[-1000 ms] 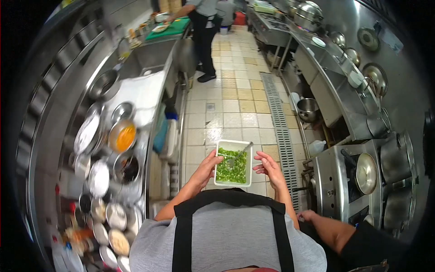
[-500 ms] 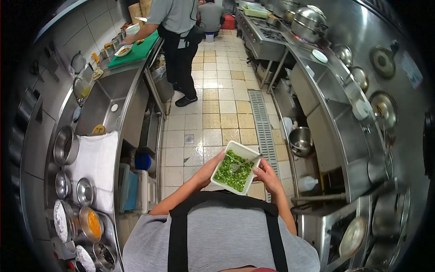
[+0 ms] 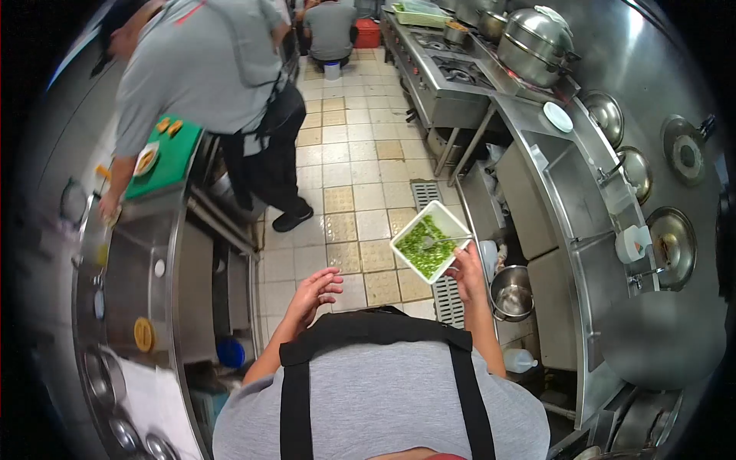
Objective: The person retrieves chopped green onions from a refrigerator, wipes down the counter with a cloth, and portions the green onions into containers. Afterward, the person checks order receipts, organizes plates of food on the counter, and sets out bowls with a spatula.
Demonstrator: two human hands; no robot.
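Note:
A white square container of chopped green onion is in front of me, tilted, with a metal spoon lying in it. My right hand grips the container at its right corner, beside the spoon's handle. My left hand is off to the left of the container, over the floor tiles, its fingers apart and nothing in them.
At the left a person leans over a green cutting board with a plate. Another person sits farther back. Sinks line the left; a stove, a steamer pot and a steel counter line the right.
My left hand has let go of the container and moved left. My right hand has carried it up and right. The nearer person now leans over the left counter and appears closer.

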